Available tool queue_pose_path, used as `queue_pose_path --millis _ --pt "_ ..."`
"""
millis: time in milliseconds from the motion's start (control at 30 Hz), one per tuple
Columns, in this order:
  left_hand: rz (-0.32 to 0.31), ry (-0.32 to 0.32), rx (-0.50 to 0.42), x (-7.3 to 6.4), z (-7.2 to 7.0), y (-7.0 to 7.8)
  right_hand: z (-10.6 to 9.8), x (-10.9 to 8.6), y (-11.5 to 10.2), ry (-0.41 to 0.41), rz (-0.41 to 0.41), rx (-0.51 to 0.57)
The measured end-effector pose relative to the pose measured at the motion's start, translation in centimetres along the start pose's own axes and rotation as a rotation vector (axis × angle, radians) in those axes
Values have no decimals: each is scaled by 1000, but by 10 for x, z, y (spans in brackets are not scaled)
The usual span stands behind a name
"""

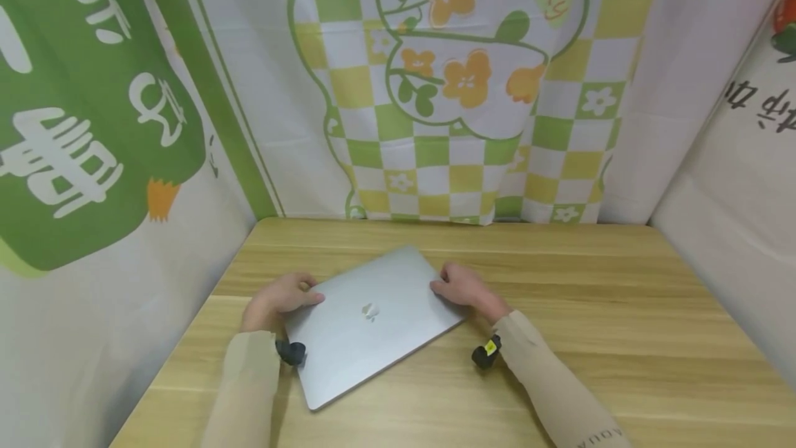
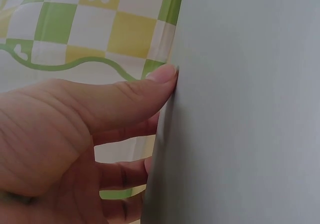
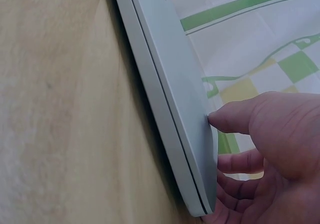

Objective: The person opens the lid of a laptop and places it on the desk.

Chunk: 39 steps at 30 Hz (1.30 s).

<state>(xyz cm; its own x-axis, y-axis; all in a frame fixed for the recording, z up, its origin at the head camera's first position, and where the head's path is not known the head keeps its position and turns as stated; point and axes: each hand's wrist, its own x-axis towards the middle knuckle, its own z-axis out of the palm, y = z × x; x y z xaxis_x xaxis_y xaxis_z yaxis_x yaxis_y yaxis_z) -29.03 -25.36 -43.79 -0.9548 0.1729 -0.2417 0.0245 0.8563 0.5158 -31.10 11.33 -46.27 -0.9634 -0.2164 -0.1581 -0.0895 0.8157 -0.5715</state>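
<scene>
A closed silver laptop with a shiny logo on its lid lies turned at an angle over the wooden table. At its left edge my left hand holds on, thumb on the lid and fingers at the edge; the left wrist view shows this left hand against the laptop lid. My right hand grips the right side near a corner. In the right wrist view, the right hand's thumb presses the lid and the other fingers reach around the edge of the laptop. A dark gap shows under its near edge.
The wooden table extends around the laptop. Patterned curtains hang behind and on both sides. A small black camera is on the left wrist, overlapping the lid in view; another camera sits on the right wrist.
</scene>
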Motion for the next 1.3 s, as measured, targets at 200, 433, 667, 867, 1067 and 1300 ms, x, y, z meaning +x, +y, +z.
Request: queue_pose_path --millis 200,433,667,867,1067,1300 --pt "-4 -5 -17 7 2 4 -3 -2 5 18 5 -9" --pt "17 -24 -11 12 5 8 -5 -4 12 23 13 -1" --pt "47 -22 23 19 8 17 -9 -9 20 50 12 5" --pt "59 -23 56 24 10 20 -11 -10 25 50 28 15" --pt "77 -27 54 22 9 21 -10 -11 23 59 16 4" --pt "94 -29 57 27 10 25 -11 -14 26 78 13 -2"
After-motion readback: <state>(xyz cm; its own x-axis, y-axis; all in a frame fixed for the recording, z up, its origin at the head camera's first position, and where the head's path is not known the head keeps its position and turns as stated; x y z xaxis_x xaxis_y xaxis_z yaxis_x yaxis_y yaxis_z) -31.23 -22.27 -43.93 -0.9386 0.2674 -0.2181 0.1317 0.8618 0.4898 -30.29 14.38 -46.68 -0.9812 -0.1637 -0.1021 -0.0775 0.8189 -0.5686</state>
